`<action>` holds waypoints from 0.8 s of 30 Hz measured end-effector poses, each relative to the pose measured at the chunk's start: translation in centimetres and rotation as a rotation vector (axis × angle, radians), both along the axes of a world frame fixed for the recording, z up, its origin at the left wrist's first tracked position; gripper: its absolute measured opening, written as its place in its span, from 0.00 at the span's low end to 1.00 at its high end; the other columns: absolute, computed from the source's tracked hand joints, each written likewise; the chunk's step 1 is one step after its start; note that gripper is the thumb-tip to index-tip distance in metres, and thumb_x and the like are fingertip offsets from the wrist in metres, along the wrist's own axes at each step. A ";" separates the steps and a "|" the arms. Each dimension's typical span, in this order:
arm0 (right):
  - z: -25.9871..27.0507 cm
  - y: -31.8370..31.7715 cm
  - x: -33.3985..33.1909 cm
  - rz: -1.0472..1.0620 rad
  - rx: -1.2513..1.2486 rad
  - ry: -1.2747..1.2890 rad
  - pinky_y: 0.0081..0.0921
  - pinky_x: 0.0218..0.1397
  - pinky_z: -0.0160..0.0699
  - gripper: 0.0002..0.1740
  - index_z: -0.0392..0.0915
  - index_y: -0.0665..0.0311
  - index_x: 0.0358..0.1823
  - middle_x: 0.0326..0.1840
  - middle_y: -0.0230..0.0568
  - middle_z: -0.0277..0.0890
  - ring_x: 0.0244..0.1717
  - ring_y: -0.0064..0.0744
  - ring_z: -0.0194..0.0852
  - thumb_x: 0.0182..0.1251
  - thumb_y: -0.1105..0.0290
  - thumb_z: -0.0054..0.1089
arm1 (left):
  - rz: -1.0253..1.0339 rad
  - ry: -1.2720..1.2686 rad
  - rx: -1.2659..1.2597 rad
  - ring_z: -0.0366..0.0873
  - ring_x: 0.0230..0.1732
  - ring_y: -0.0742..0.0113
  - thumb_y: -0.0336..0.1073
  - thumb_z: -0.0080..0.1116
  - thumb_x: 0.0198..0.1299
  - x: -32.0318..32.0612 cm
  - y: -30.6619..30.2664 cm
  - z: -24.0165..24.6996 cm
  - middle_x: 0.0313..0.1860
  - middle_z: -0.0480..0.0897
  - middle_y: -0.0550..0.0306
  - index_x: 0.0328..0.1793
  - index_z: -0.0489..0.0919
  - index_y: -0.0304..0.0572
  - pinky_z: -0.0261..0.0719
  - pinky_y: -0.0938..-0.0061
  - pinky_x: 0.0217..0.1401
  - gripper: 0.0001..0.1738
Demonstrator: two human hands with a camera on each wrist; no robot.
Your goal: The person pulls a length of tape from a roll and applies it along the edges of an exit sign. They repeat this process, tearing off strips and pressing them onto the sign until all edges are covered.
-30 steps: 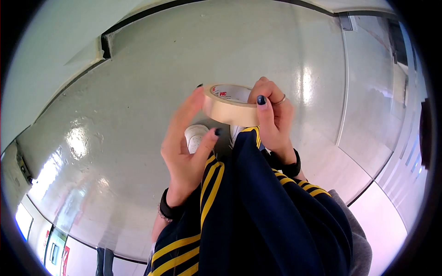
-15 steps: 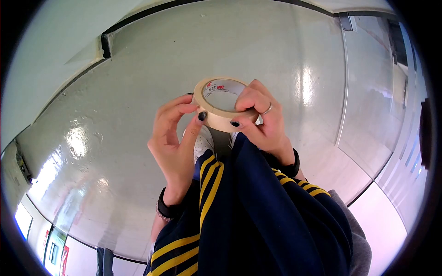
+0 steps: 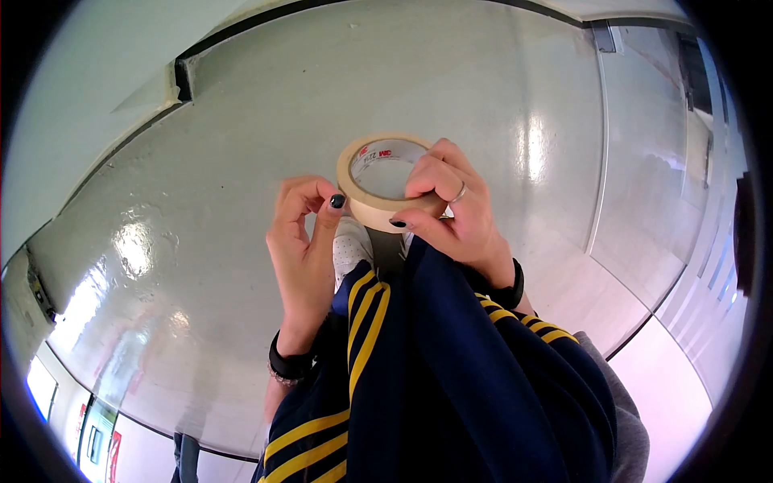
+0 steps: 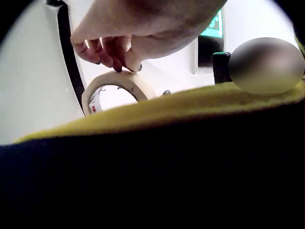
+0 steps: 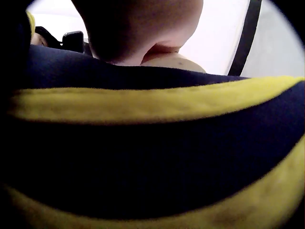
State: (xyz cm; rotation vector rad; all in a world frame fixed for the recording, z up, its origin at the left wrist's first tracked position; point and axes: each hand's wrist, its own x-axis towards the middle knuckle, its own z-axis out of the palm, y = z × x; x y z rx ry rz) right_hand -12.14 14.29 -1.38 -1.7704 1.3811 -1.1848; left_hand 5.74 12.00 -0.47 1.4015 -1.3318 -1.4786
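A roll of cream masking tape (image 3: 372, 214) with a 3M label inside its core is held up over the floor in the head view. My right hand (image 3: 465, 216) grips its right side, fingers hooked into the core and thumb along the outer face. At the roll's left edge, the thumb and forefinger of my left hand (image 3: 299, 233) come together in a pinch at the tape's outer surface. The left wrist view shows the left hand (image 4: 143, 28) with fingertips right at the roll's rim (image 4: 145, 86). Sleeve cloth hides much of both wrist views.
Below lies a shiny grey floor (image 3: 266, 121). White shoes (image 3: 350, 245) and dark blue clothing (image 3: 475, 362) with yellow stripes are close under the hands. A glass panel (image 3: 644, 161) stands on the right, a pale wall (image 3: 105, 97) on the left.
The roll has tipped so its core faces up more. My left hand has come in from beside the roll, and its thumb and forefinger have closed at the left edge. The right hand keeps its grip.
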 end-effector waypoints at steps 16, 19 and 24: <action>-0.1 0.0 0.2 -0.006 0.014 -0.068 0.31 0.32 0.62 0.12 0.70 0.64 0.27 0.25 0.36 0.68 0.28 0.40 0.62 0.46 0.71 0.67 | -0.251 -0.255 -0.359 0.67 0.33 0.61 0.23 0.53 0.56 0.2 -0.4 -0.1 0.36 0.70 0.51 0.42 0.69 0.35 0.68 0.74 0.35 0.09; -0.3 0.0 0.1 -0.007 0.026 -0.061 0.31 0.32 0.62 0.12 0.70 0.64 0.26 0.25 0.36 0.68 0.28 0.40 0.62 0.46 0.71 0.67 | -0.253 -0.237 -0.410 0.67 0.32 0.61 0.21 0.48 0.58 0.2 -0.4 -0.2 0.35 0.70 0.51 0.41 0.69 0.34 0.68 0.75 0.35 0.06; -0.3 0.3 -0.1 -0.041 0.151 -0.156 0.29 0.33 0.60 0.11 0.70 0.63 0.25 0.24 0.36 0.68 0.28 0.38 0.62 0.46 0.71 0.66 | -0.234 -0.123 -0.287 0.67 0.31 0.62 0.20 0.46 0.59 0.3 -0.3 -0.3 0.35 0.70 0.52 0.40 0.69 0.34 0.68 0.75 0.34 0.05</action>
